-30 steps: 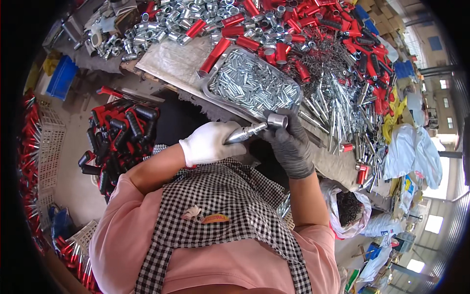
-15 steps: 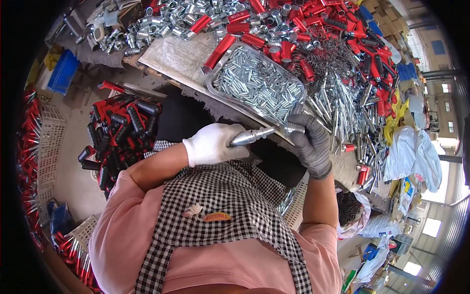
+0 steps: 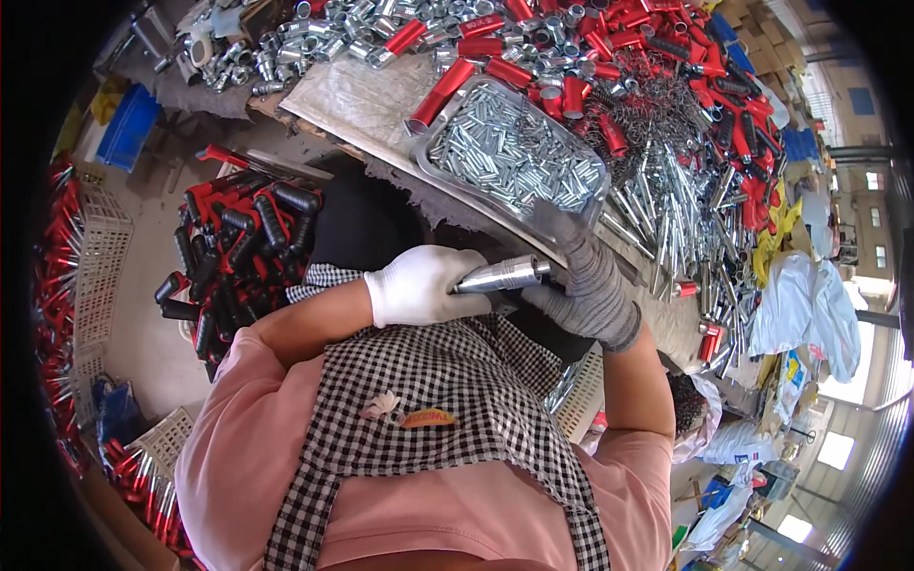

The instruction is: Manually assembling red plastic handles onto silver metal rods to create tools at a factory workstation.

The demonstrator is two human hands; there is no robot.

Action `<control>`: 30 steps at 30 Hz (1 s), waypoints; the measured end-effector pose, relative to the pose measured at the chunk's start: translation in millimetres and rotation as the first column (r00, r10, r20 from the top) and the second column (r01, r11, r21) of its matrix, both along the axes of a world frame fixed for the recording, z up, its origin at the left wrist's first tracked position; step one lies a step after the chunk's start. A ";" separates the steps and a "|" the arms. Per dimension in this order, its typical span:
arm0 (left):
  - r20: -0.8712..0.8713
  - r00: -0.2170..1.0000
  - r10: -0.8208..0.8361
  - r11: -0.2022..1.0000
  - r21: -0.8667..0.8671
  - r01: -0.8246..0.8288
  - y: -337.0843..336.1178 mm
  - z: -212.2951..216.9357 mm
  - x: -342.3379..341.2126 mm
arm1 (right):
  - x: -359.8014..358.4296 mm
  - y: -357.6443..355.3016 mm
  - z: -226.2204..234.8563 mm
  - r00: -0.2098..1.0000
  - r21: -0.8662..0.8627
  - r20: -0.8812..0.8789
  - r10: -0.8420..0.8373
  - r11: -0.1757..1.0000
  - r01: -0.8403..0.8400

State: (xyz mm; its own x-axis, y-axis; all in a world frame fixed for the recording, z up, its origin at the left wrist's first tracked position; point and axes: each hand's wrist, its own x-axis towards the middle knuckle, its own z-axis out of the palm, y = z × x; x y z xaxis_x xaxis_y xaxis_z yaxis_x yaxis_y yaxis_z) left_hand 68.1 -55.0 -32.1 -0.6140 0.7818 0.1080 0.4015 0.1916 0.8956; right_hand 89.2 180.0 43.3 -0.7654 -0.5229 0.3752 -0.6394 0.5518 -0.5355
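Observation:
My left hand [image 3: 427, 285], in a white glove, is closed around a shiny silver metal tube [image 3: 500, 276]. The tube lies nearly level, and its ringed, hollow end points right. Beside that end is my right hand [image 3: 592, 285] in a grey glove, its fingers stretching up to the near rim of a clear tray. Motion smears those fingertips, so whether they hold anything does not show. The clear plastic tray [image 3: 426, 160] is heaped with small silver pins [image 3: 514, 143].
Red sleeves [image 3: 443, 95], silver collars [image 3: 286, 48], springs [image 3: 652, 100] and long metal rods [image 3: 657, 205] crowd the workbench [image 3: 338, 100]. Black-and-red handles [image 3: 252, 238] are piled at my left. White crates [image 3: 100, 276] stand farther left. Another person's head [image 3: 687, 404] shows at right.
The ringed silver collar from my right hand now sits over the stepped end of the tube in my left. My right hand has come away from it toward the tray.

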 end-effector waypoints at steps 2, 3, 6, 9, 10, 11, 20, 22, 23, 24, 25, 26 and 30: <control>-0.042 0.999 0.012 0.999 -0.034 -0.013 -0.5 -2.4 0.2 | 5.6 3.3 1.2 0.978 -0.019 0.191 -0.079 0.996 0.084; -0.039 0.999 0.007 0.999 -0.035 -0.008 -1.2 -1.0 1.5 | 7.1 -0.2 4.9 0.916 -0.022 0.373 -0.150 0.985 0.170; -0.001 1.000 -0.026 0.999 -0.038 0.025 -2.0 5.6 5.6 | 9.1 4.4 9.6 0.869 0.039 0.389 -0.306 0.948 0.317; -0.010 1.000 -0.008 0.999 -0.047 0.007 -1.8 4.6 5.2 | 9.4 3.2 6.6 0.899 -0.174 0.356 -0.256 0.927 0.333; -0.010 1.000 -0.006 1.000 -0.027 0.006 -2.2 2.6 5.2 | 2.5 1.4 11.9 0.979 -0.086 0.119 -0.164 0.981 0.175; -0.011 1.000 -0.006 1.000 -0.005 0.006 -2.2 1.5 4.5 | -1.8 0.1 15.0 0.993 0.041 -0.113 -0.031 0.998 0.036; -0.045 0.999 -0.008 0.999 -0.032 0.007 -0.6 1.2 7.8 | 19.3 8.8 7.5 0.887 -0.049 0.397 -0.235 0.960 0.276; -0.042 0.999 -0.021 0.999 -0.039 0.019 0.1 -0.5 5.9 | 6.3 2.2 8.0 0.994 -0.020 -0.113 -0.001 1.000 -0.001; -0.035 0.999 -0.035 0.999 -0.039 0.034 -0.1 -1.4 6.1 | 9.7 0.7 13.4 0.992 0.135 -0.123 0.038 0.991 -0.022; -0.034 0.999 -0.037 0.999 -0.040 0.035 -0.2 -0.3 6.6 | 14.0 3.5 12.3 0.992 0.134 -0.122 0.037 0.991 -0.020; -0.015 0.999 -0.031 0.998 -0.061 0.030 -0.1 1.8 7.1 | 18.5 9.0 8.7 0.991 0.058 0.129 -0.027 0.998 0.020; 0.001 1.000 -0.029 0.996 -0.083 0.029 1.2 3.4 7.4 | 23.1 14.8 3.3 0.925 -0.006 0.373 -0.075 0.997 0.083; -0.007 0.999 -0.039 0.999 -0.033 0.039 1.0 1.9 8.1 | 24.4 0.0 -0.3 0.976 -0.268 0.215 -0.031 0.959 0.089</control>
